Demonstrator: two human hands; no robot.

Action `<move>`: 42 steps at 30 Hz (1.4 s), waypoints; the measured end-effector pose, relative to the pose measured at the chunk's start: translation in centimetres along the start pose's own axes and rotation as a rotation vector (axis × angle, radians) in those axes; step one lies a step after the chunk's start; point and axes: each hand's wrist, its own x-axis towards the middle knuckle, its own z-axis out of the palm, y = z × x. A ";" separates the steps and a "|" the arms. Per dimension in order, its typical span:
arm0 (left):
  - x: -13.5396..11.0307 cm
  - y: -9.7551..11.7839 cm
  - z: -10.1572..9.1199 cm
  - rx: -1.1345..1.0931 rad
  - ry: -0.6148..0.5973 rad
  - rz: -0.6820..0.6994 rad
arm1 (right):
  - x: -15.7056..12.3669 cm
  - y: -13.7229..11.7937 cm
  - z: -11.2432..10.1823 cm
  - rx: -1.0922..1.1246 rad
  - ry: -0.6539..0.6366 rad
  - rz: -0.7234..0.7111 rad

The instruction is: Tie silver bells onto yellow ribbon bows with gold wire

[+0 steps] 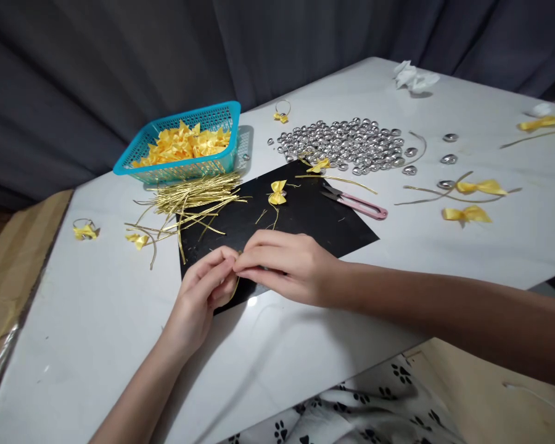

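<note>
- My left hand point(204, 288) pinches a gold wire point(237, 284)
- My right hand point(292, 264) touches the left's fingertips; I cannot tell its grip
- Black sheet point(312, 222) beneath, scissors point(361, 205) beyond

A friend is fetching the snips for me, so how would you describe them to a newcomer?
On the white table, find the black sheet near the middle. Across its right edge, below the silver beads, lie the snips, blades over the sheet. Their pink handle sets them apart from the yellow bows and gold wires.
</note>
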 end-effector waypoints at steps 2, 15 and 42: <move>0.0 -0.1 0.0 -0.005 0.003 -0.003 | 0.3 -0.2 0.0 0.053 0.060 0.096; 0.5 -0.3 -0.1 0.021 0.046 -0.019 | 2.5 0.3 -2.3 0.611 0.572 0.769; 0.3 -0.4 -0.9 0.043 -0.021 0.140 | 3.2 2.0 -5.7 0.260 0.483 0.998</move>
